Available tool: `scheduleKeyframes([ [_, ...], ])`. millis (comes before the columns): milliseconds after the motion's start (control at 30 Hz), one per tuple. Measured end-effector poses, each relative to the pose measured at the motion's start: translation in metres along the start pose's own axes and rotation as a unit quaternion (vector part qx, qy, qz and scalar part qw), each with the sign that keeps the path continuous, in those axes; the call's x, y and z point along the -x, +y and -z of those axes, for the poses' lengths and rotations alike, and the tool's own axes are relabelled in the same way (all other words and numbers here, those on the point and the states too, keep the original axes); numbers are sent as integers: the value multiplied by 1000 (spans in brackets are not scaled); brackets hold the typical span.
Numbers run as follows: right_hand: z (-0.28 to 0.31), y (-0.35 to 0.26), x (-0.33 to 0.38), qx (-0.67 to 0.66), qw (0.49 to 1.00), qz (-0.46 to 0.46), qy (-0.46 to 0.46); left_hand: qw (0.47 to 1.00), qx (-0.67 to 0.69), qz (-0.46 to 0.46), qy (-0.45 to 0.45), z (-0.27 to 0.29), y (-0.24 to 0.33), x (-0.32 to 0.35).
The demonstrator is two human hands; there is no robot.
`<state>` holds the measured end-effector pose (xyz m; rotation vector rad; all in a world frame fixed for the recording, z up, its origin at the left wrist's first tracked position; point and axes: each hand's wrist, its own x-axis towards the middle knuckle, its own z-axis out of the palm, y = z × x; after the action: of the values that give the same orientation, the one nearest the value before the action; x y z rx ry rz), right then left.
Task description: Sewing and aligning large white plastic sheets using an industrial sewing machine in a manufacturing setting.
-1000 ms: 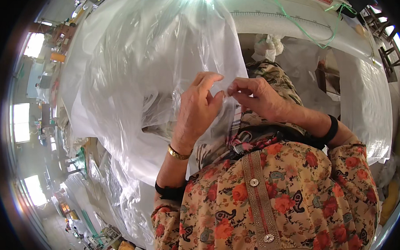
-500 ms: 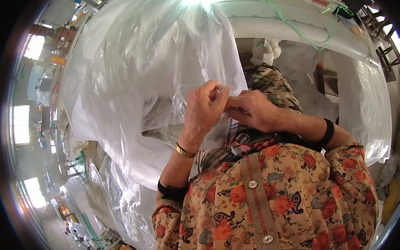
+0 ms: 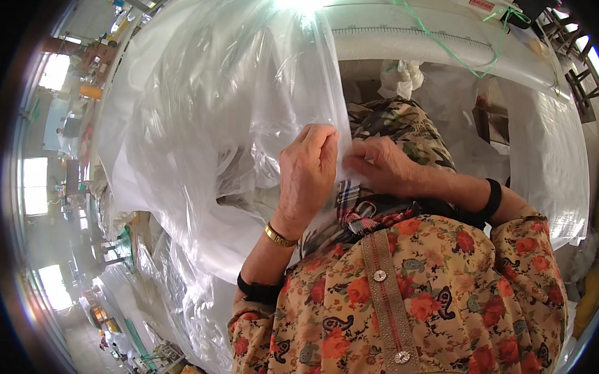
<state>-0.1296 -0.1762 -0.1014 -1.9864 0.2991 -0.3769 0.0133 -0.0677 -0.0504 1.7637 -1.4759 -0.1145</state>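
A large sheet of clear plastic film [image 3: 196,111] drapes over the table edge and hangs across my lap on the left. Its right edge runs down to my left hand [image 3: 308,171], which is closed with fingers pinched on the film. Just to the right, my right hand [image 3: 387,167] is held close to that edge with its fingers bent. Motion smears its fingertips, so whether they touch the film cannot be made out. A small gap lies between the two hands.
Along the table's front edge [image 3: 449,57] runs a printed ruler scale [image 3: 410,31]. A green string [image 3: 424,26] trails over it. More film [image 3: 548,156] hangs at the right, and crumpled white plastic [image 3: 402,78] sits beyond my knee. Bunched film [image 3: 196,302] lies lower left.
My hands were together at the film's edge and are now apart. The film's right edge has shifted left, showing more of my camouflage-patterned trouser leg.
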Motion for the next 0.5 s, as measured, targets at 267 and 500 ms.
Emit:
scheduleKeyframes([
  [267,-4,-20,-4,65,973,202,-87,1000,-4,-6,-1,7,1,-5],
  [500,-8,-23,-20,209,928,294,-97,992,74,92,-46,11,-11,-6],
])
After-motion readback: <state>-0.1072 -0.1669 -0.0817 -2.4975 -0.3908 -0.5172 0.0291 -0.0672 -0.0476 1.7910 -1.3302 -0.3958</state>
